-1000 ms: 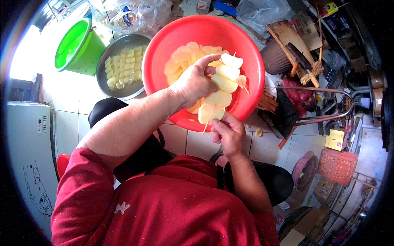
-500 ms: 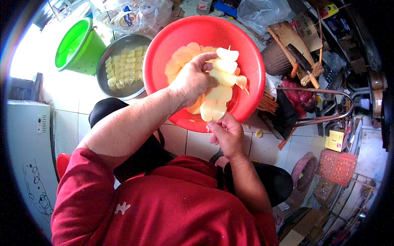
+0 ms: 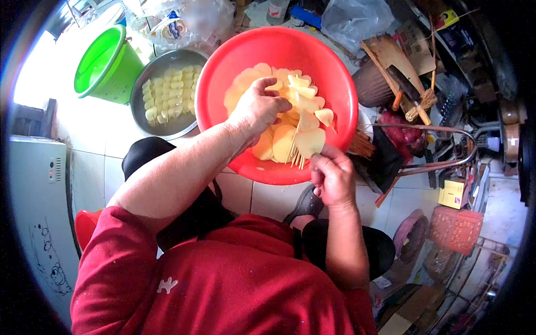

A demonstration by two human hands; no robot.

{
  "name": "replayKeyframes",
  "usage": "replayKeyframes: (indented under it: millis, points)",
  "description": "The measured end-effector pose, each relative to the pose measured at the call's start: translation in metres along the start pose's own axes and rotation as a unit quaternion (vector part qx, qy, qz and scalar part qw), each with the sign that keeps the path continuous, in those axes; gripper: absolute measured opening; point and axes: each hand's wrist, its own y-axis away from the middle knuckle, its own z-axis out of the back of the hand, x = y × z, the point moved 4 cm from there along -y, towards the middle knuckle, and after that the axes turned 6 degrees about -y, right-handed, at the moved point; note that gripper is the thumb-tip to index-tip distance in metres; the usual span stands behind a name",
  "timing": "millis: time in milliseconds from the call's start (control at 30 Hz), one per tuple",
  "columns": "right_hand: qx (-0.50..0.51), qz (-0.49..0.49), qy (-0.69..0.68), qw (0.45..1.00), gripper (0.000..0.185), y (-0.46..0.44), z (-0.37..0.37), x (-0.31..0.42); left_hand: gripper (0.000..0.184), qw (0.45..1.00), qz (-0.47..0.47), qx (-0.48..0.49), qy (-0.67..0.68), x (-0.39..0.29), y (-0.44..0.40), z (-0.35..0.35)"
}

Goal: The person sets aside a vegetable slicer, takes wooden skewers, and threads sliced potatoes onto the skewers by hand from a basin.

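Observation:
My left hand (image 3: 258, 110) is over the red basin (image 3: 215, 72), thumb and fingers apart, with nothing gripped. Just right of it lies a skewer of potato slices (image 3: 310, 143), running from the basin's middle toward its near rim. My right hand (image 3: 334, 176) is closed at the skewer's near end, beside the lowest slice; its fingertips are partly hidden. Loose pale yellow potato slices (image 3: 283, 139) cover the basin's bottom under my left hand. A bundle of thin bamboo sticks (image 3: 296, 155) pokes out beneath the nearest slice.
A metal bowl (image 3: 137, 106) of finished-looking slice skewers (image 3: 172, 92) stands left of the basin, beside a green bucket (image 3: 114, 75). Plastic bags (image 3: 357, 22) lie behind. To the right are a wooden board (image 3: 391, 64), a brush (image 3: 427, 100) and a metal-tube frame (image 3: 469, 148).
The skewer of slices has come down onto the pile in the basin. My left hand has let go of it and drawn slightly left; my right hand has shifted right.

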Motion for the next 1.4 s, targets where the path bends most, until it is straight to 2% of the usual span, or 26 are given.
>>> replayKeyframes:
  millis: [33,100,267,333,433,500,567,633,667,700,733,833,867,933,967,1000,1033,1100,1167,1200,1267,1400]
  points:
    - [0.002,0.027,0.003,1.0,0.007,-0.008,0.007,0.003,0.063,1.0,-0.002,0.0,0.001,0.0,-0.001,0.001]
    - [-0.03,0.018,-0.013,0.999,0.007,-0.02,0.015,0.012,0.063,1.0,0.0,0.007,0.001,0.0,0.0,0.003]
    - [-0.024,-0.02,0.013,0.999,0.01,-0.047,0.026,0.028,0.065,0.999,0.002,0.021,0.026,-0.004,0.002,0.008]
    - [-0.012,-0.068,0.051,0.996,0.008,-0.057,0.025,0.03,0.065,0.999,-0.001,0.027,0.043,-0.007,0.001,0.009]
    - [0.009,-0.069,0.112,0.991,0.007,-0.077,0.023,0.034,0.063,0.998,-0.001,0.035,0.052,-0.009,0.002,0.01]
    - [0.009,-0.07,0.133,0.989,0.006,-0.087,0.021,0.038,0.056,0.998,0.004,0.034,0.057,-0.011,0.004,0.011]
    - [-0.04,-0.034,0.293,0.955,0.006,-0.094,0.021,0.047,0.055,0.997,0.001,0.042,0.069,-0.012,0.005,0.011]
    - [-0.061,-0.023,0.336,0.94,0.01,-0.102,0.038,0.044,0.054,0.996,-0.001,0.051,0.079,-0.013,0.006,0.012]
    - [-0.092,0.064,0.5,0.859,0.013,-0.103,0.046,0.052,0.054,0.996,0.0,0.051,0.074,-0.014,0.006,0.014]
    - [-0.118,0.148,0.644,0.741,0.016,-0.1,0.046,0.059,0.054,0.996,0.002,0.052,0.068,-0.014,0.005,0.015]
    - [-0.132,0.082,0.661,0.734,0.026,-0.086,0.03,0.073,0.054,0.996,0.003,0.052,0.07,-0.014,0.004,0.016]
    - [-0.106,0.07,0.655,0.745,0.023,-0.064,0.013,0.087,0.052,0.998,0.0,0.037,0.054,-0.01,-0.002,0.022]
    - [-0.086,0.099,0.635,0.762,0.02,-0.059,0.01,0.083,0.051,0.999,-0.021,0.032,0.001,-0.009,-0.005,0.025]
    - [-0.045,0.089,0.643,0.759,0.02,-0.051,0.0,0.07,0.046,0.989,-0.076,0.007,-0.128,-0.004,-0.01,0.028]
    - [-0.004,0.083,0.651,0.754,0.019,-0.048,-0.006,0.062,0.046,0.989,-0.074,0.007,-0.131,0.001,-0.013,0.028]
    - [0.016,0.058,0.667,0.742,0.02,-0.045,-0.009,0.053,0.045,0.952,-0.13,0.02,-0.277,-0.001,-0.012,0.026]
    - [0.04,0.073,0.655,0.751,0.023,-0.048,-0.007,0.037,0.044,0.891,-0.181,0.032,-0.415,-0.002,-0.011,0.022]
    - [0.051,0.014,0.706,0.706,0.022,-0.047,-0.012,0.022,0.042,0.876,-0.175,0.041,-0.447,0.005,-0.011,0.02]
    - [0.04,0.038,0.698,0.714,0.024,-0.046,-0.019,0.018,0.036,0.814,-0.16,0.076,-0.553,0.019,-0.014,0.016]
    - [0.04,0.043,0.703,0.709,0.023,-0.051,-0.017,0.012,0.036,0.812,-0.157,0.077,-0.557,0.015,-0.011,0.016]
    - [0.024,0.053,0.699,0.712,0.023,-0.056,-0.014,0.002,0.028,0.714,-0.124,0.118,-0.679,0.009,-0.005,0.015]
    - [0.034,0.052,0.692,0.719,0.024,-0.053,-0.019,0.011,0.028,0.676,-0.116,0.073,-0.725,0.025,-0.014,0.022]
